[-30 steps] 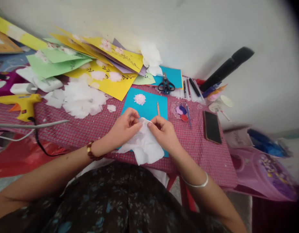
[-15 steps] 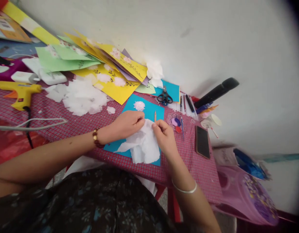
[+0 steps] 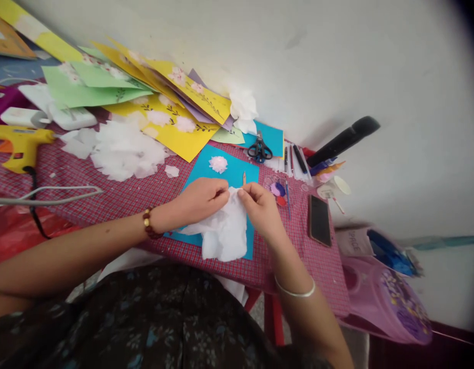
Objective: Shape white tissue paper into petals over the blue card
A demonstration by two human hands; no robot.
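Over the blue card (image 3: pixel 252 177): both hands are close together on one white tissue (image 3: pixel 225 236); its top edge lies between them and the rest falls toward the near side.
Left hand (image 3: pixel 200 197): curled closed, apparently clamped on the tissue's upper left; the fingertips are hidden.
Right hand (image 3: pixel 263 207): thumb and forefinger pinched together on the upper right edge.
Tissue: thin and crumpled, probably being torn or parted into layers; which of the two, I cannot tell.
Next pull: seems to call for a small, firm pinch on each side and an even, gentle draw, as such thin stuff could rip unevenly.
Flower (image 3: pixel 218 164): pale pink and ruffled, on the card's far part, with a pencil (image 3: pixel 244 178) to its right, near the right hand.
Worktop (image 3: pixel 306 256): under red checked cloth; glue gun (image 3: pixel 25 143) and a heap of scraps (image 3: pixel 127 151) on the left, yellow cards (image 3: pixel 183 134) and green cards (image 3: pixel 94 89) far left, scissors (image 3: pixel 259 149) on the far side, paints (image 3: pixel 277 189), a brush (image 3: pixel 288 200) and a phone (image 3: pixel 320 221) on the right.
Wall (image 3: pixel 306 77): pale, rising behind the far edge.
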